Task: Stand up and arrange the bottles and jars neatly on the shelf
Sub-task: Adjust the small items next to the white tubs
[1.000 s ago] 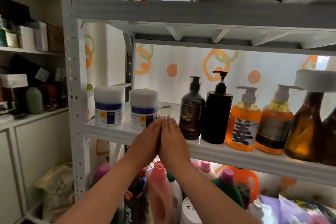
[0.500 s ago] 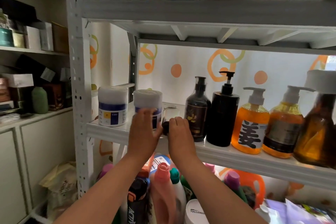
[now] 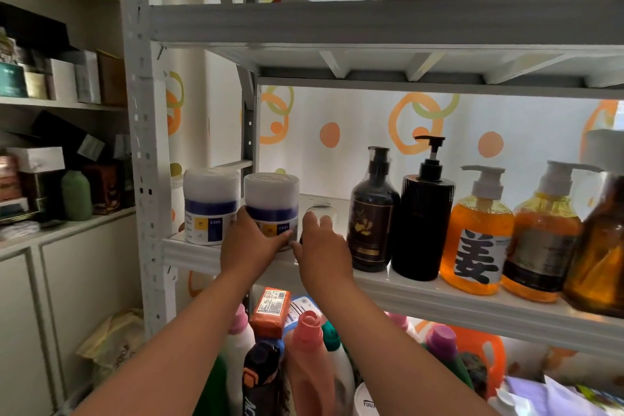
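On the white metal shelf [image 3: 439,294] stand two white jars with blue labels; the left jar [image 3: 209,206] is untouched. My left hand [image 3: 251,243] wraps around the base of the right jar [image 3: 271,199]. My right hand [image 3: 322,247] is closed around a small clear glass jar [image 3: 322,209] with a dark lower end, just right of it. Further right stand a dark brown pump bottle [image 3: 373,223], a black pump bottle [image 3: 423,213], two orange pump bottles [image 3: 476,236] [image 3: 543,240], and an amber bottle [image 3: 601,247] at the frame edge.
Below the shelf stand several detergent bottles, a pink one [image 3: 309,358] nearest my arms. The upper shelf [image 3: 371,20] carries grey packages. A cabinet [image 3: 67,132] at the left holds boxes and a green bottle. A perforated shelf post [image 3: 145,145] rises at the left.
My hands, pressed together a second ago, have parted and reached onto the shelf: the left onto the right white jar, the right onto the small glass jar.
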Available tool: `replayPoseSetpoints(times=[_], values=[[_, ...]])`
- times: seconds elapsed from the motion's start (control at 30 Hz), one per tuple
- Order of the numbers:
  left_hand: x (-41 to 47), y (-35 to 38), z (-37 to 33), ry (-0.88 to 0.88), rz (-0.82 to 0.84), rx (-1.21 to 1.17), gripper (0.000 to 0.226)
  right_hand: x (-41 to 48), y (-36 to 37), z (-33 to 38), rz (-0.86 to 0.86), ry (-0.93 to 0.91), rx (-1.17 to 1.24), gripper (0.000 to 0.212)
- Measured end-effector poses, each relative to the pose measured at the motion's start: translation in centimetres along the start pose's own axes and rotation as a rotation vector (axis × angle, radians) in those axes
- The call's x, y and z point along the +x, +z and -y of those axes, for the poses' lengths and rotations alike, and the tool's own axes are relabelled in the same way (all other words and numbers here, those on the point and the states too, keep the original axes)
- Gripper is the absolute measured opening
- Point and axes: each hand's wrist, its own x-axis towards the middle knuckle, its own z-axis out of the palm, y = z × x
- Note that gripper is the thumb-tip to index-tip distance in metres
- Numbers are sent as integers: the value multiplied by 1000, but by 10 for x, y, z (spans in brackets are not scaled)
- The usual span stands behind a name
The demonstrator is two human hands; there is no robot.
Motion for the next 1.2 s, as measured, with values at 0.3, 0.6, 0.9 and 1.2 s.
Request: replayPoseSetpoints(times=[0.3, 0.6, 0.9, 1.2], values=[[-15, -14, 2, 25, -75, -2, 56, 12, 22, 13, 47, 221, 42, 69], [-34, -14, -42, 78, 193, -31, 32, -4, 51, 5, -243, 18, 38, 47], [-2, 6, -59, -282, 461, -164, 70, -16, 49, 1, -450, -49, 62, 77], [9, 10, -97, -153, 562, 168, 35, -18, 55, -22, -516, -222, 30, 35]])
